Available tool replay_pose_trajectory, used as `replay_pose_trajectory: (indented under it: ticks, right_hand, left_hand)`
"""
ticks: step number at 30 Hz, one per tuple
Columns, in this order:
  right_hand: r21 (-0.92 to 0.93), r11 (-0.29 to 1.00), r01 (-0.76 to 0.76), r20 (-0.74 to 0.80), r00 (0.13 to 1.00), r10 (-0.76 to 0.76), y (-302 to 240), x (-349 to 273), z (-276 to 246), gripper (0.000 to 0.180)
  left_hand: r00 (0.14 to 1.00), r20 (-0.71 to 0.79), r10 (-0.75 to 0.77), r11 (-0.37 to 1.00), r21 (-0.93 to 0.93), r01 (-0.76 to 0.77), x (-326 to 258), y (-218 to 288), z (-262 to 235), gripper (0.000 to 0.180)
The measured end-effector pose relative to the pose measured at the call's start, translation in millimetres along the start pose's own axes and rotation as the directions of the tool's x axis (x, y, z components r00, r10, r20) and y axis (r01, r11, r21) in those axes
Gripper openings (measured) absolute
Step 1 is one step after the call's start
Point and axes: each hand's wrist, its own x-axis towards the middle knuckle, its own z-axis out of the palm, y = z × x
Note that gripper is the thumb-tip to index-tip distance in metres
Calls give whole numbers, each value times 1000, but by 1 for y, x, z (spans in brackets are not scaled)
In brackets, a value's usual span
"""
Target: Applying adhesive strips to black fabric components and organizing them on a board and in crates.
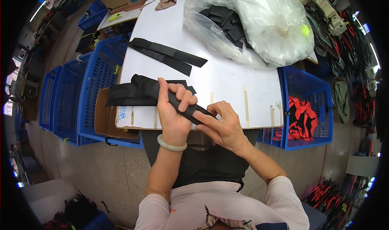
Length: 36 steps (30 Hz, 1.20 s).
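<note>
Seen from my head camera, I hold a long, narrow strip of black fabric (189, 113) over the near edge of the white-topped table (227, 88), left of that edge's middle. My left hand (175, 110) is wrapped round it, the fingers curled over and the thumb pointing toward the far edge. My right hand (227, 126) has its lower end between thumb and forefinger. What exactly those fingertips are doing is hard to make out, as my own hands cover that end.

Just beyond my left hand, toward the near-left corner, a loose pile of flat black fabric pieces (121, 95) lies on the table. Farther up, near the left edge, lie two long black fabric strips (174, 53), or perhaps one piece doubled over, well apart from my hands. Toward the far-right corner stands an open, clear plastic bag with folded black fabric pieces (225, 23) inside, and a full, whitish plastic bag (275, 27) beside it.

As for progress, I judge the piece in my grip to be partway through handling: it is not yet laid down. Several others are out on the table, though I cannot tell which of them are finished and which remain.
</note>
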Motion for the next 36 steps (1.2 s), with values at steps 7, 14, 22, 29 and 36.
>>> replay_pose_trajectory:
  ticks: [7,14,22,29,36]
  right_hand:
    - [722,496,-482,132,800,586,-5,7,-12,14]
    - [548,571,-611,224,765,604,2,-2,-26,8]
    - [404,785,-470,-16,855,519,15,-21,-30,12]
    - [-402,913,-72,-278,959,-47,65,-60,-61,26]
    - [-519,835,-182,47,969,241,65,-129,-64,49]
  left_hand:
    - [938,298,175,778,542,-317,-5,-21,8,45]
    - [932,331,149,702,628,-336,-17,-24,15,52]
    - [957,221,189,599,746,-290,-18,-29,3,38]
    - [996,49,-75,135,990,-39,-63,-44,-13,21]
    - [759,430,-488,-508,567,-648,-49,-82,-55,69]
